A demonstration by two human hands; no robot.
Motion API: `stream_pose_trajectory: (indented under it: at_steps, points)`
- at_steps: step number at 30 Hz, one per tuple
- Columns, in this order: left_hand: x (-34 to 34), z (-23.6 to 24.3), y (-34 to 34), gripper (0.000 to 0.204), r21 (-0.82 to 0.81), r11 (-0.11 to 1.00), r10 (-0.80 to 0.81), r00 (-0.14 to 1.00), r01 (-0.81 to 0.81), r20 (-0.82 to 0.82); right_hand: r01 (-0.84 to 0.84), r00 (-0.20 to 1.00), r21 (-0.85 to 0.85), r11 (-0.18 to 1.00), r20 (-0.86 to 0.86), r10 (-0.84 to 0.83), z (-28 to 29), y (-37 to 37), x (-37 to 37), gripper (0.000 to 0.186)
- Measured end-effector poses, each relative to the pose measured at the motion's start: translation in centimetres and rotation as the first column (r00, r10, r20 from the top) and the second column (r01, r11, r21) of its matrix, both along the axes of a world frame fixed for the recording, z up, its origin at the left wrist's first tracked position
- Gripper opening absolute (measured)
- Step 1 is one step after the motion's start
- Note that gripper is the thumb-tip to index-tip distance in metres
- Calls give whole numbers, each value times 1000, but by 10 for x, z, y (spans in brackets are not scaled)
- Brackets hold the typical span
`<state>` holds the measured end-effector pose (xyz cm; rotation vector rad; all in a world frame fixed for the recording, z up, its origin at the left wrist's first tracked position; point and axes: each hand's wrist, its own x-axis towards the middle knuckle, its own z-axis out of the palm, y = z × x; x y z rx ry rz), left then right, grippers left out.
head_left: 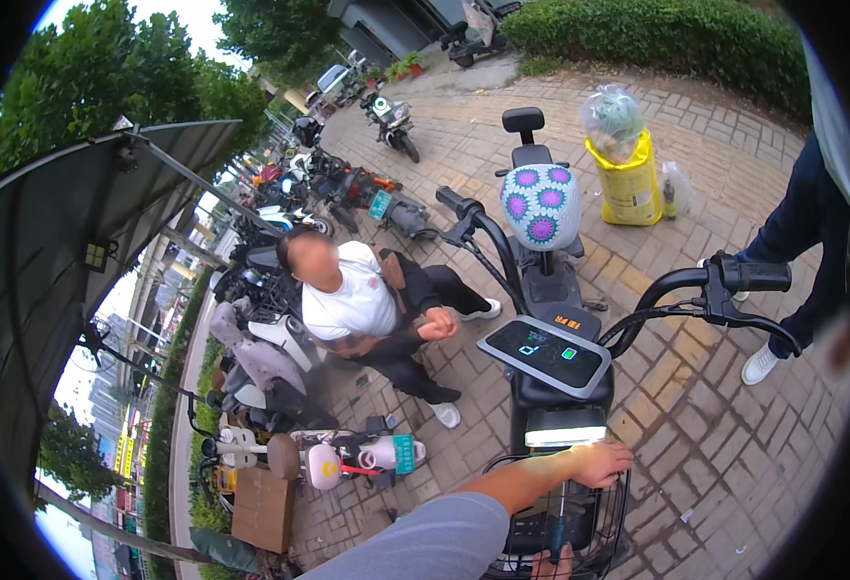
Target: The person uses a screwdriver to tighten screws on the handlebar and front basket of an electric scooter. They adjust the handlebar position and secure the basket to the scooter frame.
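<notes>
An electric scooter faces me, its lit headlight below a display panel. My left hand reaches across from the lower left, its arm in a grey sleeve. Its fingers curl over the upper edge of the black wire basket, just under the headlight. At the lower edge my right hand shows only in part. Its fingers close around the lower end of a screwdriver with a teal handle, whose thin shaft points up toward the headlight's underside. The shaft's tip is hidden near my left forearm.
A person in a white shirt sits at the left, hands together. Another person's dark-trousered leg stands at the right. Behind the scooter's crochet-covered seat is a yellow sack. Parked scooters and a cardboard box line the left.
</notes>
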<state>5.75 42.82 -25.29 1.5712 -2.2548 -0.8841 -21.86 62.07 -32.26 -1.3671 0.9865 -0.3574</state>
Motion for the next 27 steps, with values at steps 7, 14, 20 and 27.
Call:
stream_pose_trajectory:
  at_steps: [7,14,20,27]
  points:
    - [0,3,2,42,-17,1000,8,1000,-8,-3,166,982,506,846,-8,-188,28,-17,7,50]
    - [0,3,2,40,-30,1000,0,1000,0,-3,216,965,640,738,-25,-261,23,-11,9,37]
    - [-1,7,0,39,-20,1000,-2,1000,2,-25,301,832,953,15,-255,-492,7,-27,9,48]
    - [-2,-8,15,31,-202,979,11,998,3,64,339,813,940,40,-272,-515,-45,-26,5,60]
